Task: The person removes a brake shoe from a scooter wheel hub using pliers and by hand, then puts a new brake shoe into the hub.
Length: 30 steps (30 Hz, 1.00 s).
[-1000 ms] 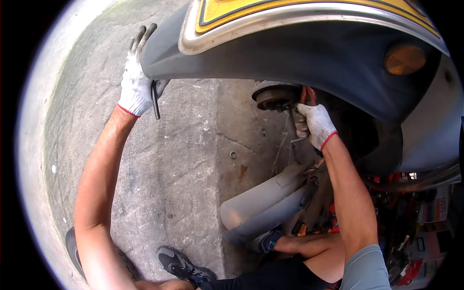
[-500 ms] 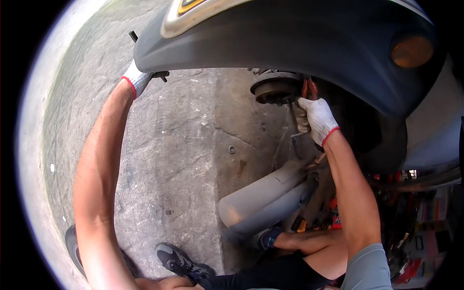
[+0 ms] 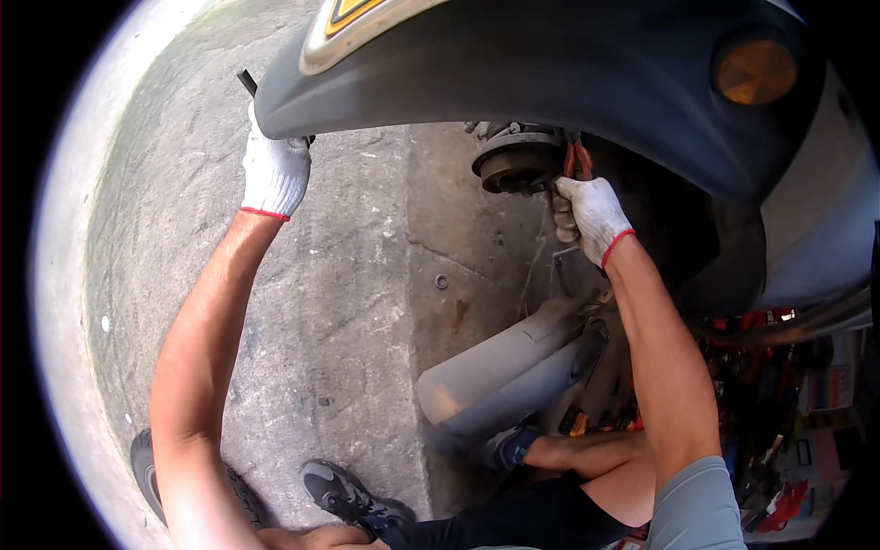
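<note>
My left hand (image 3: pixel 276 174), in a white knit glove with a red cuff, is up against the lower tip of a dark plastic fender (image 3: pixel 440 78). It looks closed round something there, but the fender hides most of its fingers. A short black bar (image 3: pixel 247 82) sticks out beyond the tip. In my right glove, the right hand (image 3: pixel 591 211) grips red-handled pliers (image 3: pixel 579 160) under the fender's edge. Their jaws are hidden behind the fender. Just left of the pliers sits a round, dirty brake drum or hub (image 3: pixel 518 165).
A grey silencer (image 3: pixel 490 371) slants below the hub. An orange reflector (image 3: pixel 756 71) is set in the bodywork. On the concrete lie a small metal ring (image 3: pixel 441 281) and, at lower left, a tyre (image 3: pixel 147 469). Tools and red items (image 3: pixel 779 504) crowd the lower right.
My left hand has shifted right and in at the fender tip, now covering the dark piece that showed below it. My right hand, still on the pliers, has moved slightly up and left.
</note>
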Tool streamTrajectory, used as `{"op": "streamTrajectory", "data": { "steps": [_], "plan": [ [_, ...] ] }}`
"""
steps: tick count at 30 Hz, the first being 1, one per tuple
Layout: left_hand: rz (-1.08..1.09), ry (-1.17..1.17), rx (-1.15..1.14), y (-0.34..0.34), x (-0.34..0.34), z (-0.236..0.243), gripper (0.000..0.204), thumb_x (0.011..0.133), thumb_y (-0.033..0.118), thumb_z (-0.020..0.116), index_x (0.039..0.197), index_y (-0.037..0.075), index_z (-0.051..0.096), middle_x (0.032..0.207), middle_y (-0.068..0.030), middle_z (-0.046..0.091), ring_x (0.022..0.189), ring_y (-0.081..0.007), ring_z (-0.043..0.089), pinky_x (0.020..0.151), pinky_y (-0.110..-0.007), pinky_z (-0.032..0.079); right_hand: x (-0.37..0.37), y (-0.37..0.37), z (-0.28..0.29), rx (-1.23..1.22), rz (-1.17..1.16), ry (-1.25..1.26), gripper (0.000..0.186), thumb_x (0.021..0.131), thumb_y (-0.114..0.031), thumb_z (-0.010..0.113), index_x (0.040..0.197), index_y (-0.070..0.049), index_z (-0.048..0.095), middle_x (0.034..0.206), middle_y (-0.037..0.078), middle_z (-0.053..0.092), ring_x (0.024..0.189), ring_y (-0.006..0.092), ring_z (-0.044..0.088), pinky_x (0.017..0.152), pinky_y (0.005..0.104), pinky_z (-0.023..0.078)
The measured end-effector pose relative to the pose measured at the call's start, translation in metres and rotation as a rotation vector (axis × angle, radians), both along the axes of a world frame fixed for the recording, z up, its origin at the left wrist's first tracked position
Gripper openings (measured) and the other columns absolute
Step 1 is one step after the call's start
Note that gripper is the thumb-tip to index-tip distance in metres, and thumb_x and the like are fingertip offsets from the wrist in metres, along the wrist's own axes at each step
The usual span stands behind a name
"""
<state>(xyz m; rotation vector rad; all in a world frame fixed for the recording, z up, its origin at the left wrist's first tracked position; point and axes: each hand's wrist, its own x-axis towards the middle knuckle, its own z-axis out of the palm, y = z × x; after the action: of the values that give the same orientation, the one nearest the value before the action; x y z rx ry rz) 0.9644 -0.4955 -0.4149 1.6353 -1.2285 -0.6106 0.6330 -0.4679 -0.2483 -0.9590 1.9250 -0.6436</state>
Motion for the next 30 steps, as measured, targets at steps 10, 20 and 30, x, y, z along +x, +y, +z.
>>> {"op": "streamTrajectory", "data": {
  "steps": [10, 20, 30],
  "plan": [
    [-0.459, 0.558, 0.354, -0.024, 0.035, 0.028, 0.016, 0.092, 0.022, 0.052, 0.091, 0.006, 0.054, 0.068, -0.0013, 0.046, 0.055, -0.0126, 0.05, 0.054, -0.034, 0.054, 0.002, 0.003, -0.002, -0.012, -0.019, 0.041, 0.02, 0.087, -0.014, 0.052, 0.069, -0.009, 0.046, 0.059, 0.0, 0.042, 0.044, 0.0115, 0.036, 0.041, 0.0287, 0.029],
    [-0.427, 0.641, 0.146, 0.006, 0.039, 0.062, 0.034, 0.096, 0.033, 0.045, 0.106, 0.002, 0.053, 0.078, -0.0029, 0.051, 0.066, -0.0124, 0.054, 0.062, -0.033, 0.053, 0.002, 0.002, -0.012, -0.043, -0.013, -0.044, 0.021, 0.088, -0.013, 0.051, 0.069, -0.008, 0.044, 0.057, 0.001, 0.041, 0.043, 0.012, 0.036, 0.041, 0.029, 0.029],
    [-0.49, 0.851, 0.103, -0.016, 0.064, 0.032, 0.036, 0.093, 0.031, 0.054, 0.116, 0.003, 0.053, 0.092, -0.0047, 0.061, 0.077, -0.0114, 0.06, 0.065, -0.024, 0.051, 0.012, 0.003, -0.014, -0.028, -0.036, -0.139, 0.01, 0.091, -0.013, 0.05, 0.084, -0.006, 0.05, 0.062, 0.003, 0.048, 0.045, 0.0137, 0.044, 0.043, 0.0305, 0.037]
  ]
}}
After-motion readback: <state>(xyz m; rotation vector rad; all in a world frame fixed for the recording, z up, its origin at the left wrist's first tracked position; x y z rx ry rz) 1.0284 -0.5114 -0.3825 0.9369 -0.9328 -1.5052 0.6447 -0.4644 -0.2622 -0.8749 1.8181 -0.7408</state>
